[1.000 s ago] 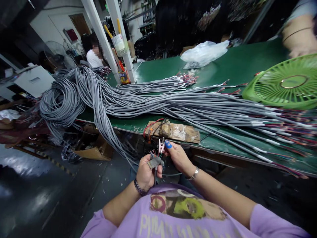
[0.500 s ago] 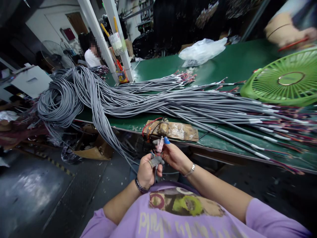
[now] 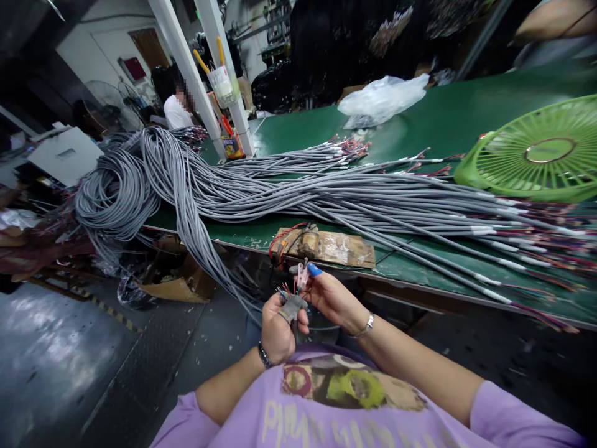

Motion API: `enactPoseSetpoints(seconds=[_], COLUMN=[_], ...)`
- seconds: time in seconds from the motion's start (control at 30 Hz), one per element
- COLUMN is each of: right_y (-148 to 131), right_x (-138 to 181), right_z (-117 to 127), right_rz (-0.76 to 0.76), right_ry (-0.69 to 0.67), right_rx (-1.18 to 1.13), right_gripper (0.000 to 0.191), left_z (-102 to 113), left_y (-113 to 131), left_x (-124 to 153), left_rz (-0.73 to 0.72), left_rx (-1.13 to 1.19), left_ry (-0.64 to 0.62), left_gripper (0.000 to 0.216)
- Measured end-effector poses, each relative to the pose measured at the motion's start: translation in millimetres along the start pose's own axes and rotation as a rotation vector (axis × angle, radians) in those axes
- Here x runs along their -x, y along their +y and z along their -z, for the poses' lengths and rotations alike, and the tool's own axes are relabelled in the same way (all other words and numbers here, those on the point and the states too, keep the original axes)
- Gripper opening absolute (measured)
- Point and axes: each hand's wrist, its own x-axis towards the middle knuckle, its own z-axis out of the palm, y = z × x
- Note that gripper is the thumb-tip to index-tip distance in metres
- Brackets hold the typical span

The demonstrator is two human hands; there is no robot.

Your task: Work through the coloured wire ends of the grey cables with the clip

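1. Fanned coloured wires (image 3: 283, 290): thin strands rising from the left hand, in front of the bench edge.
2. Left hand (image 3: 278, 333): closed, gripping the wires; grey cover (image 3: 292, 308) on thumb.
3. Right hand (image 3: 333, 303): pinched closed on small pink clip-like tool (image 3: 302, 275), near the wires; tool–wire contact cannot be told.
4. Wooden board (image 3: 347, 247): near bench edge, beyond hands.
5. Grey cables (image 3: 261, 202): bundled across green workbench (image 3: 471, 118).
6. Green fan (image 3: 550, 171): right side, beside cable ends.

Dim overall: pale glare on the floor (image 3: 41, 348) left of the tabletop (image 3: 457, 118), deep shadow beneath it, a blurred co-worker's arm (image 3: 555, 20) at its far side.
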Motion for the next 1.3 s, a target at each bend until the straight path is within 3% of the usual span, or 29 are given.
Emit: enactPoseSetpoints(seconds=[0.2,0.4,0.6,0.77,0.9,1.0,1.17,1.3], right_y=[2,5,5,-2,-2,1,7,7], right_x=[-3,-3,-1,0,0,-1,0,-2], right_z=[0,-1,3,1,-3,-1,4,3], right_rz=[-0.013,0.004,-0.057,-0.087,0.004,0.037,0.213,0.137], right_ry=[-0.012,0.060,0.019,-0.026,0.016,0.030,0.066,0.042], right_rx=[-0.018,-0.055,-0.069,-0.011,0.071,0.085,0.274,0.169], right_gripper=[0.029,0.029,0.037,0.035,0.024,0.030,0.039,0.038], left_z=[-3,-1,5,17,23,26,28,27], left_y=[-4,-11,-11,-2,10,11,4,5], left_x=[-4,-6,0,1,-5,-12,-21,-22], left_rz=[0.023,0.045,-0.004,-0.182,-0.404,-0.526,-0.572,-0.567], left_rx=[-0.024,-0.051,-0.023,-0.177,-0.494,-0.615,-0.736,-0.736], left_ry=[0.044,0.030,0.013,0.032,0.062,0.104,0.053,0.061], left_gripper=[0.027,0.026,0.027,0.028,0.018,0.009,0.004,0.004])
